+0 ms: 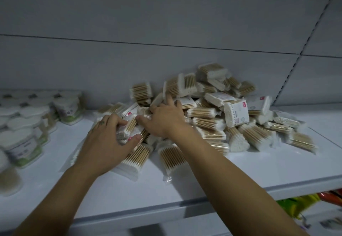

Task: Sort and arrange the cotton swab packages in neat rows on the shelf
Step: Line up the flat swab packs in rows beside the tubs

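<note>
A loose heap of clear cotton swab packages [212,117] with wooden sticks and white tips lies on the white shelf [203,169], from the middle to the right. My left hand [107,139] grips a swab package [127,130] at the heap's left edge, thumb below and fingers curled over its top. My right hand [166,117] reaches into the heap just beside it, fingers spread over several packages, with the fingertips partly buried. More packages [137,158] lie flat under my left hand.
Rows of heart-shaped tubs [26,139] with green labels stand on the shelf's left side. The grey back panel [166,32] rises behind the heap. A slotted upright [296,58] runs at the right. Colourful goods [303,204] hang below the shelf's front edge.
</note>
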Demonstrator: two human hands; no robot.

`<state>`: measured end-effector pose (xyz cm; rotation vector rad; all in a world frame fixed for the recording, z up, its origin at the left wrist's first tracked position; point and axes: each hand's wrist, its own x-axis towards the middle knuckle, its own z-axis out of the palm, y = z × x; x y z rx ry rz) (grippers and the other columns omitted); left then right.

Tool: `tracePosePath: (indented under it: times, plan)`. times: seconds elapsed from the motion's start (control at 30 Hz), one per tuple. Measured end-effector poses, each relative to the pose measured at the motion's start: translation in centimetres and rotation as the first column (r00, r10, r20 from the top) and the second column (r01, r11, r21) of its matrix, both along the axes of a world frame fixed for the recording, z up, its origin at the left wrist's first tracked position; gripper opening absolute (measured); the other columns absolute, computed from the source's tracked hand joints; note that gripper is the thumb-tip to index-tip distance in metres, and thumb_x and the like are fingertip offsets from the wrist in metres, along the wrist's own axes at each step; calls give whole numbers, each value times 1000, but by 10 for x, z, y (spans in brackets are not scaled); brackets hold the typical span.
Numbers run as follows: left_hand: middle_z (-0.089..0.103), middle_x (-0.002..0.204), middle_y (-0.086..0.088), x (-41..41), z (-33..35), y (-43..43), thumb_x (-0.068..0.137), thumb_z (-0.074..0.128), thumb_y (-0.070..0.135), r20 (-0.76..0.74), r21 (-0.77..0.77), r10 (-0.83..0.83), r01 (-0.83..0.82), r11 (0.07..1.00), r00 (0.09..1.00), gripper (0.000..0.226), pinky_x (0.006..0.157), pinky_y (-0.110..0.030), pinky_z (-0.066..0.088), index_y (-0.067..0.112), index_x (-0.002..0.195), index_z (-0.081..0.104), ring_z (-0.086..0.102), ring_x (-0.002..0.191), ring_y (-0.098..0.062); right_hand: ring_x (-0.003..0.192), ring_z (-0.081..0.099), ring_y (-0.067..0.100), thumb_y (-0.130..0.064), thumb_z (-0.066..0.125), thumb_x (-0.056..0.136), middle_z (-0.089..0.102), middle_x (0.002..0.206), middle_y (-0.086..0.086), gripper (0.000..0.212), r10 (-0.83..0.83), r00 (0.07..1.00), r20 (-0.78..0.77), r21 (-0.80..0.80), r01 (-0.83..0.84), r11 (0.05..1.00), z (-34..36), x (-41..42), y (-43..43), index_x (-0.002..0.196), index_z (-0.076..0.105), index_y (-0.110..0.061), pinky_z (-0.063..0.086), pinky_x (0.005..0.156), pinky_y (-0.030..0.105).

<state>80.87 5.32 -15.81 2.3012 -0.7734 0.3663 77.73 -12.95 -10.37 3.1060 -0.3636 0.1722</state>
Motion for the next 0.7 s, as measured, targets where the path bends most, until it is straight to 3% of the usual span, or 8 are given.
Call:
tracePosePath:
  times: [0.1, 0.23, 0.3, 0.37, 0.4, 0.47, 0.57, 0.7]
  plan:
    - [55, 95, 12, 0, 9, -5, 70, 60, 72, -52, -3, 51, -51, 999, 997, 46, 72, -35, 46, 36, 92, 44, 55, 88, -14, 143, 17, 29, -76, 20, 84, 48, 143, 8, 80, 57, 994, 94, -2, -57, 998, -10, -7, -3, 134, 54, -23, 9, 113, 57]
    - [56, 84, 15, 7, 23, -8, 58, 54, 85, -67, 82, 84, -78, 994, 994, 59, 57, -26, 36, 34, 85, 41, 52, 74, -3, 137, 30, 25, -73, 29, 87, 51, 140, 4, 70, 131, 974, 185, 60, -144, 988, -17, -20, -8, 134, 52, -26, 10, 114, 52]
    - [59, 108, 16, 13, 23, -6, 53, 51, 92, -125, 130, 26, -9, 991, 992, 74, 72, -31, 47, 41, 106, 43, 56, 95, -8, 137, 31, 21, -71, 33, 86, 51, 140, 1, 66, 183, 963, 198, 100, -206, 973, -20, -27, -14, 135, 51, -30, 4, 116, 51]
    - [35, 147, 12, 14, 16, -6, 53, 43, 96, -156, 199, -24, 55, 978, 987, 98, 103, -45, 40, 48, 137, 27, 36, 132, -20, 138, 31, 18, -74, 31, 83, 52, 138, -2, 69, 239, 956, 170, 138, -263, 955, -18, -30, -20, 136, 49, -33, -5, 116, 51]
    - [19, 155, 14, 12, 11, -7, 55, 39, 96, -145, 217, -27, 59, 974, 989, 101, 110, -49, 30, 50, 142, 20, 22, 139, -22, 137, 31, 17, -75, 30, 81, 52, 137, -3, 70, 257, 955, 146, 154, -278, 948, -15, -30, -21, 135, 49, -35, -9, 116, 50]
    - [15, 155, 16, 10, 3, -8, 60, 34, 93, -101, 189, -13, 32, 981, 995, 94, 114, -50, 22, 52, 143, 20, 15, 139, -21, 137, 31, 16, -76, 30, 81, 52, 136, -4, 70, 274, 954, 122, 163, -292, 943, -10, -27, -20, 134, 50, -35, -11, 116, 50]
    - [25, 152, 14, 11, -1, -7, 64, 33, 91, -67, 149, 22, -12, 989, 998, 89, 113, -48, 25, 50, 142, 27, 21, 137, -22, 130, 36, 14, -75, 39, 83, 53, 128, -6, 64, 236, 944, 230, 106, -265, 958, -10, -25, -15, 126, 59, -33, 7, 117, 50]
    - [28, 153, 13, 10, 5, -14, 66, 22, 92, -5, 201, 46, -44, 979, 999, 91, 113, -46, 24, 45, 144, 30, 25, 135, -21, 114, 41, 16, -77, 42, 78, 53, 116, -5, 62, 115, 912, 394, 77, -158, 984, -3, -28, -11, 111, 64, -28, 32, 104, 38]
